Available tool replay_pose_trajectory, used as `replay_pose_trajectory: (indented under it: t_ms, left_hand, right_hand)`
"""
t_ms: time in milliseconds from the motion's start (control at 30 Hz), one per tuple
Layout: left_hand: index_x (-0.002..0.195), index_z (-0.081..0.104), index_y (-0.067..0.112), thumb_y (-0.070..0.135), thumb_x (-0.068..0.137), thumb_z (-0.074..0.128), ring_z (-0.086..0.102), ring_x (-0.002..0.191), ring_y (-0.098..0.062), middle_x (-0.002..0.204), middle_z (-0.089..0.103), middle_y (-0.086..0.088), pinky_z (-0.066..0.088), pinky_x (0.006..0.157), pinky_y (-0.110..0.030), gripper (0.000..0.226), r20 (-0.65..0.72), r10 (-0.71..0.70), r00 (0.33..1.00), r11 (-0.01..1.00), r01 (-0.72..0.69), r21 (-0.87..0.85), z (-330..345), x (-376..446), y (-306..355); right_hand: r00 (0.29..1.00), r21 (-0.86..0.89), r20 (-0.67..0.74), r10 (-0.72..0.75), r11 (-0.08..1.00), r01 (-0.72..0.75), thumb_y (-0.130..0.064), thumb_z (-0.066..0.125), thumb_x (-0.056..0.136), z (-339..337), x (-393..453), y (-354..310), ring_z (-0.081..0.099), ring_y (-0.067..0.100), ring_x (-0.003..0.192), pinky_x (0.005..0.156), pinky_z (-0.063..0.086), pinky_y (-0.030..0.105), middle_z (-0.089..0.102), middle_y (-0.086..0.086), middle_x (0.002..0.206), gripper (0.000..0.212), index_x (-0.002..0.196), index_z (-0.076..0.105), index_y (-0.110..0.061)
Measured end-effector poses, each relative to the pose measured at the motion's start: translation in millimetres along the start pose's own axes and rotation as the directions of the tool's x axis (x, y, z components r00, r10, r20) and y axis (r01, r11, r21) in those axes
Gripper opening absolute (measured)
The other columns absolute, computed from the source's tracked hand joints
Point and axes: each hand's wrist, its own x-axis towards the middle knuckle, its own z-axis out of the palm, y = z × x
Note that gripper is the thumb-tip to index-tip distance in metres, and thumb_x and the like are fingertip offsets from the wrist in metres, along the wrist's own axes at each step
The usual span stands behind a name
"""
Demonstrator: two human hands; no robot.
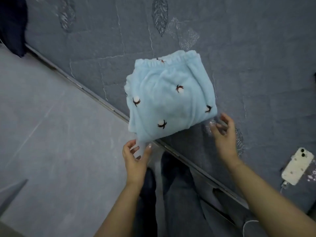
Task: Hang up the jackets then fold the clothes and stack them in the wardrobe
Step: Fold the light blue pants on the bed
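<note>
At six o'clock, the left hand [136, 153] pinches a hanging corner of the folded blue fleece pyjama bottoms [171, 98]; the right hand [222, 132] hovers open just beside them. They are folded on the bed [256, 57], judged not yet stacked; no wardrobe is shown.

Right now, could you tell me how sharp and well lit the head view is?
Head view: dim, bluish, even light; the right hand shows motion blur at its fingers; the light blue garment is fairly sharp; wide-angle tilt slants the bed edge.
</note>
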Motion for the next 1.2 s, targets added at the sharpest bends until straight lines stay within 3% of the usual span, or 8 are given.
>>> replay_pose_trajectory:
  t_ms: [200, 467, 667, 767, 867, 933, 1067, 1200]
  left_hand:
    - [0.103, 0.06, 0.002, 0.01, 0.092, 0.064, 0.057, 0.095, -0.01, 0.109, 0.063, -0.01, 0.047, 0.085, -0.019, 0.014, -0.13, 0.036, 0.991, 0.995, -0.048, -0.09, 22.7, 17.4, 4.3]
    - [0.092, 0.058, 0.013, 0.013, 0.099, 0.054, 0.052, 0.074, 0.005, 0.084, 0.06, 0.01, 0.042, 0.072, -0.011, 0.008, -0.122, 0.236, 0.964, 0.971, -0.228, 0.076, -14.0, 42.0, 24.8]
    - [0.104, 0.057, 0.009, 0.008, 0.092, 0.062, 0.054, 0.111, -0.02, 0.117, 0.058, -0.008, 0.04, 0.097, -0.031, 0.013, 0.09, 0.048, 0.995, 0.982, -0.064, 0.178, -20.7, 54.1, 33.3]
    - [0.136, 0.04, 0.02, 0.019, 0.072, 0.064, 0.039, 0.128, -0.009, 0.14, 0.042, 0.007, 0.032, 0.106, -0.029, 0.069, 0.138, 0.042, 0.99, 0.994, -0.055, 0.092, -18.2, 55.6, 49.9]
    - [0.147, 0.021, 0.035, 0.038, 0.075, 0.08, 0.037, 0.121, 0.014, 0.138, 0.028, 0.033, 0.037, 0.09, -0.006, 0.093, 0.216, 0.014, 0.976, 0.999, -0.02, 0.026, -1.6, 63.8, 64.3]
    - [0.138, 0.023, 0.043, 0.058, 0.066, 0.082, 0.046, 0.112, 0.016, 0.129, 0.037, 0.036, 0.045, 0.082, -0.005, 0.094, 0.197, 0.007, 0.98, 1.0, -0.008, 0.002, 17.0, 76.7, 73.9]
    - [0.143, 0.04, 0.023, 0.058, 0.076, 0.074, 0.043, 0.131, -0.022, 0.142, 0.045, -0.002, 0.036, 0.112, -0.044, 0.083, 0.029, -0.035, 0.999, 0.978, 0.028, 0.206, 44.3, 106.2, 76.9]
    - [0.128, 0.055, 0.024, 0.045, 0.09, 0.064, 0.059, 0.109, -0.012, 0.123, 0.06, 0.01, 0.047, 0.092, -0.028, 0.044, 0.091, 0.026, 0.995, 0.998, -0.031, 0.055, 46.8, 112.1, 70.7]
  right_hand:
    - [0.999, -0.126, 0.045, -0.031, 0.991, 0.036, -0.018, 0.06, 0.097, 11.2, 33.2, -7.1, 0.053, 0.011, 0.092, 0.072, 0.045, 0.006, 0.058, 0.007, 0.107, 0.032, 0.127, 0.055, -0.007]
    - [0.981, -0.219, 0.161, -0.107, 0.965, 0.141, -0.006, 0.059, 0.095, -21.9, 70.6, -34.4, 0.046, -0.006, 0.057, 0.058, 0.039, 0.008, 0.049, 0.001, 0.071, 0.003, 0.094, 0.057, -0.004]
    - [0.933, -0.37, 0.359, 0.039, 0.923, 0.104, -0.007, 0.055, 0.097, -32.3, 85.5, -41.1, 0.05, 0.01, 0.074, 0.065, 0.045, 0.016, 0.058, 0.003, 0.083, 0.003, 0.098, 0.056, -0.004]
    - [0.908, -0.267, 0.408, 0.097, 0.964, 0.017, -0.011, 0.052, 0.097, -25.3, 100.0, -53.1, 0.057, 0.009, 0.097, 0.087, 0.049, 0.023, 0.062, -0.003, 0.109, 0.025, 0.122, 0.054, -0.011]
    - [0.877, -0.235, 0.469, 0.101, 0.972, 0.014, -0.052, 0.062, 0.087, -2.7, 114.0, -70.2, 0.059, -0.004, 0.102, 0.08, 0.05, 0.015, 0.056, -0.015, 0.123, 0.059, 0.136, 0.043, -0.026]
    - [0.862, -0.276, 0.489, 0.129, 0.961, 0.013, -0.065, 0.068, 0.073, 17.3, 123.4, -77.9, 0.063, -0.003, 0.097, 0.073, 0.052, 0.016, 0.058, -0.018, 0.118, 0.075, 0.134, 0.041, -0.031]
    - [0.896, -0.243, 0.404, 0.183, 0.966, -0.088, -0.069, 0.072, 0.07, 45.7, 138.8, -81.2, 0.069, 0.011, 0.096, 0.074, 0.057, 0.027, 0.066, -0.008, 0.113, 0.078, 0.13, 0.047, -0.025]
    - [0.872, -0.23, 0.425, 0.245, 0.96, -0.158, -0.075, 0.066, 0.071, 56.3, 132.3, -83.7, 0.071, 0.009, 0.092, 0.072, 0.056, 0.025, 0.073, -0.008, 0.104, 0.062, 0.119, 0.061, -0.035]
